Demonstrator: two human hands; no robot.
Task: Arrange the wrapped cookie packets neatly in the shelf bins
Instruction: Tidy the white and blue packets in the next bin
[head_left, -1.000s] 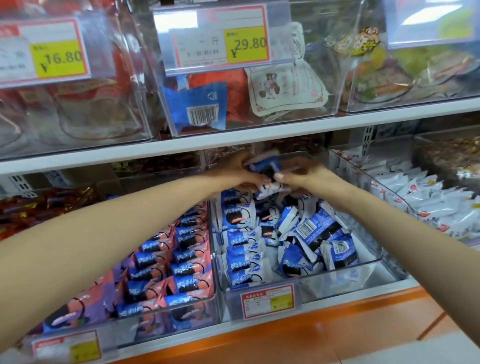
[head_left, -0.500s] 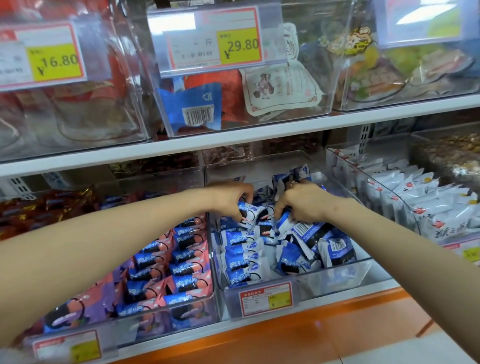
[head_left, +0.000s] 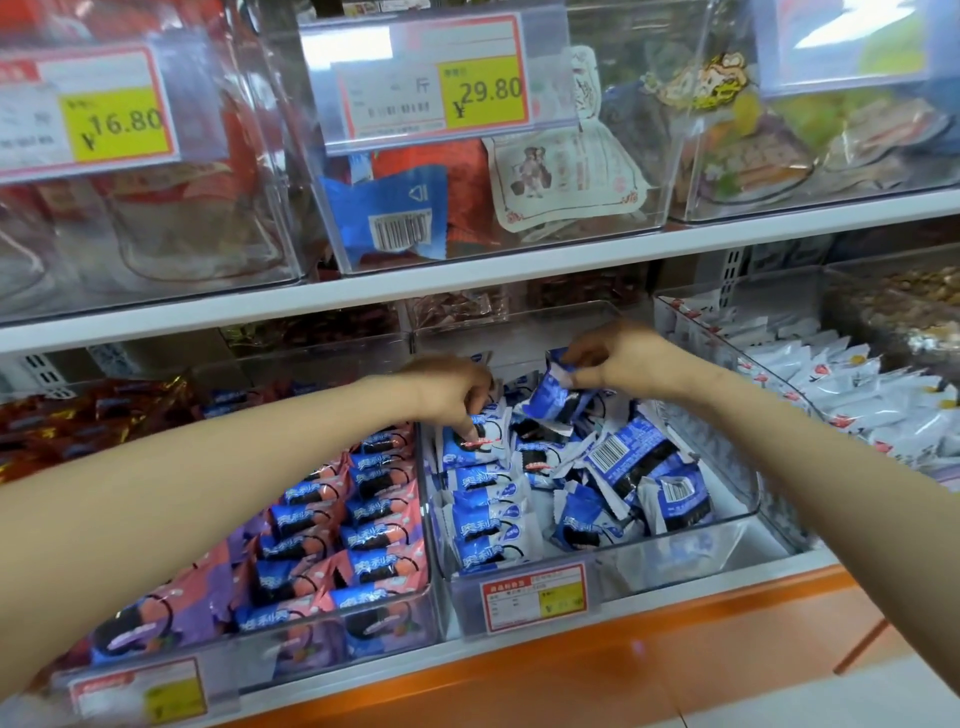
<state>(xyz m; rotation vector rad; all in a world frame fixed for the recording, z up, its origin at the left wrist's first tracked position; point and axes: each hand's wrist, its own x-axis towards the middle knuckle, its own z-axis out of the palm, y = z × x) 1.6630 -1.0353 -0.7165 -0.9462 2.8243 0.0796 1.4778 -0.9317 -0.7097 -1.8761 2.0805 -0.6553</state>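
Along the white lower shelf (head_left: 808, 561), clear bins side by side. In the middle bin (head_left: 691, 551), at the shelf's front edge, the wrapped cookie packets (head_left: 618, 467): small pillow packs in blue and white, with a dark round cookie printed on the face, crimped ends, and a barcode on the back of some. Along that bin's left wall, stacked in a neat row (head_left: 485, 519), faces forward. Towards the right wall, tumbled in a loose heap, several face down. Bare bin floor visible at the front right corner.

In the left bin (head_left: 260, 652), similar packs in pink, purple and blue (head_left: 374, 525), lined up in columns. In the right bin (head_left: 737, 374), white packs (head_left: 857, 400) with small red marks. On the upper shelf (head_left: 467, 283), larger clear bins with red, blue and cream packs behind price cards reading 16.80 (head_left: 117, 122) and 29.80 (head_left: 483, 91).

Left hand (head_left: 447, 395) stretched in over the left wall, fingers curled down, pinching the top edge of the rear packet (head_left: 480, 447) at the back of the neat row. Right hand (head_left: 628, 358) above the heap near the back of the bin, thumb and fingers pinching a lifted packet (head_left: 556, 397) by its upper corner. Hanging tilted; whether clear of the pile below, cannot tell.

Small red-and-yellow label (head_left: 535, 597) on the middle bin's front wall, print too blurred to read.
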